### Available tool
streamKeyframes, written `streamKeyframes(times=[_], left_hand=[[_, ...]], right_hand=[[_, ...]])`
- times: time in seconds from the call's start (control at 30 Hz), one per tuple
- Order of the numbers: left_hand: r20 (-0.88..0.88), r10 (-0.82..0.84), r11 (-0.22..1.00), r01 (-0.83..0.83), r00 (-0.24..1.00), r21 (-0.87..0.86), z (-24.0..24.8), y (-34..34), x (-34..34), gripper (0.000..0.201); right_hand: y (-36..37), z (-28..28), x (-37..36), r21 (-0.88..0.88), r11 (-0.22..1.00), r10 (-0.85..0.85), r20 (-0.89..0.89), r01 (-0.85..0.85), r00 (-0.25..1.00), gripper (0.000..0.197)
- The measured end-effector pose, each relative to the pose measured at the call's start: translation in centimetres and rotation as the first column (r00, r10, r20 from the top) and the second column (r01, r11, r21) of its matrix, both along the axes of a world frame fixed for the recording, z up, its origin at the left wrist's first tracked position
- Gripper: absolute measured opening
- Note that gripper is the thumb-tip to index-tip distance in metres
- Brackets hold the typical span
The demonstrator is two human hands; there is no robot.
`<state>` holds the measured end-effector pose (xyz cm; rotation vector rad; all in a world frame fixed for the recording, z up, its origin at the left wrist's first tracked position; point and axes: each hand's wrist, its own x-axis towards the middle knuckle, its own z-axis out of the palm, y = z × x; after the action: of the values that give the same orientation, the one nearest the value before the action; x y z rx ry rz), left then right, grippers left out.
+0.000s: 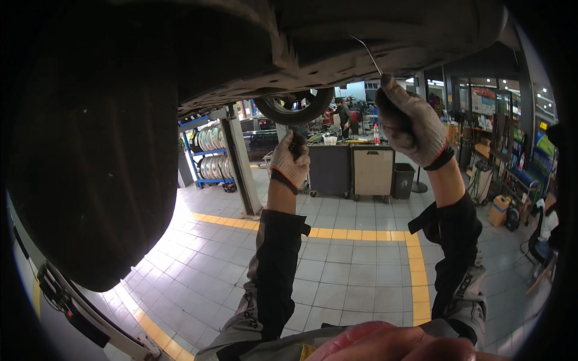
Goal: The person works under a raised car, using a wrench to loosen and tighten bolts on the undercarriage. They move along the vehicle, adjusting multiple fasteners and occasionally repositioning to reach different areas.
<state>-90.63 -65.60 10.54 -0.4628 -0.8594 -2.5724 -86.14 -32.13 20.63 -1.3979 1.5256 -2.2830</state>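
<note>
Overhead spans the dark underbody [337, 57] of a raised car. My right hand [415, 123], in a soiled pale knitted glove, is raised beneath it and closed around a thin metal hook tool [372, 55] with a bent tip. The tool's shaft points up and left; its handle is hidden in my fist. Lower and to the left, my left hand [290, 159] wears a matching glove. Its fingers are curled, with something dark at the fingertips that could be a small object or glove dirt.
A large dark rounded shape [96, 180] hangs close on the left. Farther off are a wheel [295, 111], a lift post [239, 162], a blue rack [211, 180], wheeled cabinets [372, 171], a bin [402, 180] and a person [343, 117]. Yellow lines [361, 234] cross the tiled floor.
</note>
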Motion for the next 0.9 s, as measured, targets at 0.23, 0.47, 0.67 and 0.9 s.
streamKeyframes(times=[0.23,0.47,0.67,0.9], left_hand=[[-0.168,-0.039,0.998,0.031,0.985,-0.049,2.3,4.5,2.4,0.016],[-0.188,0.131,0.959,-0.173,0.973,-0.225,7.0,9.3,6.7,0.022],[-0.366,0.328,0.751,-0.475,0.871,-0.459,11.1,14.3,9.4,0.03],[-0.382,0.451,0.587,-0.591,0.806,-0.553,14.5,15.5,7.7,0.026]], right_hand=[[0.8,0.1,-0.9,0.134,0.988,-0.068,-0.099,0.081,0.993,0.068],[1.2,0.6,-0.8,0.164,0.952,-0.17,-0.422,0.259,0.891,0.049],[1.7,0.9,-0.3,0.185,0.931,-0.197,-0.466,0.313,0.862,0.043],[0.7,1.7,1.4,0.17,0.934,-0.273,-0.225,0.313,0.935,0.05]])
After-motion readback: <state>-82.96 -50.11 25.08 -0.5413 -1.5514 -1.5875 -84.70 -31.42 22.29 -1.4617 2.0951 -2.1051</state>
